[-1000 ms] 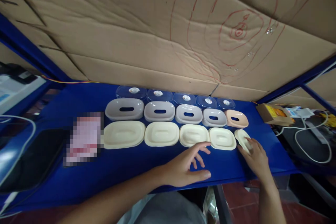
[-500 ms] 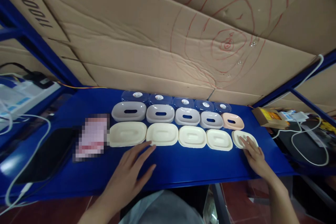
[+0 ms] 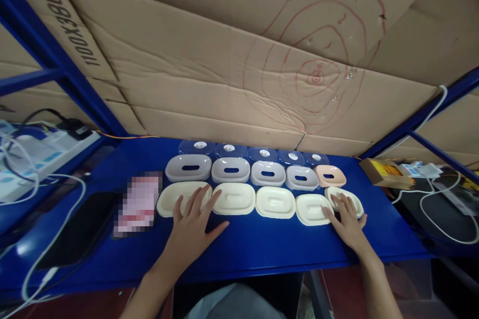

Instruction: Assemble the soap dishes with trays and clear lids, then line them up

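Left fingers: my left hand (image 3: pixel 190 227) lies flat, fingers spread wide, tips on the largest cream tray (image 3: pixel 178 198) at the row's left end.
Right fingers: my right hand (image 3: pixel 346 222) rests open, gripping nothing, on the smallest cream tray (image 3: pixel 350 198).
Around: grey lids (image 3: pixel 231 170), clear lids (image 3: pixel 229 150) and a peach lid (image 3: pixel 330 175) lie behind on the blue table (image 3: pixel 254 239).
Axis: I see each tray's long side running left-right.
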Demonstrator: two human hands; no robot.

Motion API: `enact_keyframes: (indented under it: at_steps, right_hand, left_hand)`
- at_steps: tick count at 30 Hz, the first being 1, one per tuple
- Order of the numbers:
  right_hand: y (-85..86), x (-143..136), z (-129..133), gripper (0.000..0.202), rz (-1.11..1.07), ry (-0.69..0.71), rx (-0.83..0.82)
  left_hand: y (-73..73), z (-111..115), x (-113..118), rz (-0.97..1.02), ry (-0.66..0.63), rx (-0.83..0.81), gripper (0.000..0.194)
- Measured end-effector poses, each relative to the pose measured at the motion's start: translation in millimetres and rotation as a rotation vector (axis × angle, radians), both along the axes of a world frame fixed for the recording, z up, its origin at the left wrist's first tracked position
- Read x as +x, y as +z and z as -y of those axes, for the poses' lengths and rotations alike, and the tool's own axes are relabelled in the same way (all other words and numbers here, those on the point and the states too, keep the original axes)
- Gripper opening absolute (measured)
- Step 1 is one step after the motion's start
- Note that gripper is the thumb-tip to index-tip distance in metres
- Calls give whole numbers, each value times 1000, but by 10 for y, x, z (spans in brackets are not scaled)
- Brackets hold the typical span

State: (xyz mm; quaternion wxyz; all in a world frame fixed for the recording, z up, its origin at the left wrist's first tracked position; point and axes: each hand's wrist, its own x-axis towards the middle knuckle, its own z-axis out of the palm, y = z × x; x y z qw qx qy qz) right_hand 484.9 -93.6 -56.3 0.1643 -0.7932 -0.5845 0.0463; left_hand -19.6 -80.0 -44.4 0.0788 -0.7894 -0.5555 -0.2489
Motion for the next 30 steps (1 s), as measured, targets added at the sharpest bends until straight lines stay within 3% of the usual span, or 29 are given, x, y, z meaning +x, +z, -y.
enact_keyframes:
  at_steps: [6,14,18,21,23,26,30]
  right_hand:
    - [-1,24,-50,67,49,29,54]
    - [-123,-34,-106,72,107,34,106]
    - [-78,-97,-83,67,117,98,210]
    - [86,-393,-61,57,84,302,339]
    - [244,-744,-66,54,63,568,340]
    - [462,-1390,-137,55,108,1043,200]
    - [532,-2103,-304,48,91,1295,227]
  left_hand:
    - [-39,-20,-4,-1,-11,-55,65]
    - [-35,-57,60,-15,-7,-56,58]
    - [39,-118,49,-19,-41,-79,55]
    - [215,-306,-112,-5,-46,-90,50]
    - [373,-523,-289,-4,-43,-87,45]
    - [579,-902,-580,-10,-2,-186,49]
    - [664,-1236,-852,-25,9,-298,55]
